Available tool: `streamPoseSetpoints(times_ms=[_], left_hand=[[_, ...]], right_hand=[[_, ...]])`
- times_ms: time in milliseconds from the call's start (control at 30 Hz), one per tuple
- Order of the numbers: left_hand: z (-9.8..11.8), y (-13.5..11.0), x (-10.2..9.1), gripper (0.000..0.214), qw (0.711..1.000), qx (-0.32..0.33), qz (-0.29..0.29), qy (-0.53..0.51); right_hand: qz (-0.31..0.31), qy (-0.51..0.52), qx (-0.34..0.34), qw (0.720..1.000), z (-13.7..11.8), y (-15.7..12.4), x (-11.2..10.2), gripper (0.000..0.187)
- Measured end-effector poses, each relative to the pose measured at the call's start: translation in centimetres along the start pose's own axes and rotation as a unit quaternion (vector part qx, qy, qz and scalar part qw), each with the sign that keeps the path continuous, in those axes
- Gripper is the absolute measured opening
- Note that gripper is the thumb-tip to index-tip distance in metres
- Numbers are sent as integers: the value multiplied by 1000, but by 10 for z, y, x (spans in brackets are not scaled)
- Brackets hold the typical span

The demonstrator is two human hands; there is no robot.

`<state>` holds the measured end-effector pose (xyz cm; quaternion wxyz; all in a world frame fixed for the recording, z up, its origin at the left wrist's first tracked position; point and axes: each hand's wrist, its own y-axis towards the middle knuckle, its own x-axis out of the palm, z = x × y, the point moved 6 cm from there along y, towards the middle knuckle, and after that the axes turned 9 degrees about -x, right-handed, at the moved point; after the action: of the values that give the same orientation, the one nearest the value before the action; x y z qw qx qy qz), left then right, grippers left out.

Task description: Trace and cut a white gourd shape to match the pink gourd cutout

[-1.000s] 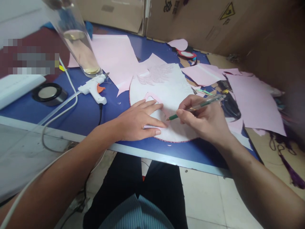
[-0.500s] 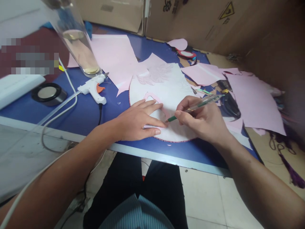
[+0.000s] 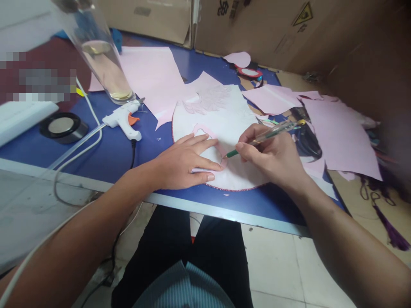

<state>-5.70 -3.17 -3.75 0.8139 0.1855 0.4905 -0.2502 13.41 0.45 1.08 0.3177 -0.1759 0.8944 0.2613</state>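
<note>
A round white panel (image 3: 244, 175) with a red beaded-looking edge lies on the blue table, a feathery line drawing (image 3: 208, 99) across its upper part. On it rests a curved pink paper cutout (image 3: 203, 128), partly hidden under my left hand (image 3: 186, 162). That hand presses flat with its fingers spread over panel and cutout. Between the thumb and fingers of my right hand (image 3: 269, 154) is a pen (image 3: 231, 153) with a green tip section and clear barrel. Its point is at the cutout's edge, near my left index finger.
A white glue gun (image 3: 123, 119) with its cord, a tall glass of liquid (image 3: 109, 75) and a roll of tape (image 3: 63, 127) stand on the left. Pink sheets (image 3: 340, 137) and scraps lie right and behind. Cardboard boxes (image 3: 257, 30) wall the back; a purple tassel (image 3: 393, 231) lies at right.
The pen tip has moved slightly up along the pink cutout's edge. My left hand keeps its place on the panel; the whole view has shifted a little.
</note>
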Motion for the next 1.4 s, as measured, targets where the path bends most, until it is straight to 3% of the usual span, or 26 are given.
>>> streamPoseSetpoints(times_ms=[333,467,600,700,1200,1400], left_hand=[[-1,0,1,34,1000,-2,4,-5],[-3,-1,2,35,1000,-7,-1,-5],[-3,-1,2,35,1000,1,5,-9],[-2,-1,2,33,1000,5,7,-10],[-2,-1,-2,40,1000,22,16,-11],[1,-5,-16,37,999,5,34,-40]], right_hand=[[11,17,-10,1000,-1,0,-1,17],[42,18,-62,997,-5,-3,-6,11],[-43,-12,-142,989,-13,-14,4,14],[-91,-40,-166,981,-13,-23,11,19],[-101,-74,-164,978,2,-35,15,21],[-117,-62,-161,978,0,-35,14,21]])
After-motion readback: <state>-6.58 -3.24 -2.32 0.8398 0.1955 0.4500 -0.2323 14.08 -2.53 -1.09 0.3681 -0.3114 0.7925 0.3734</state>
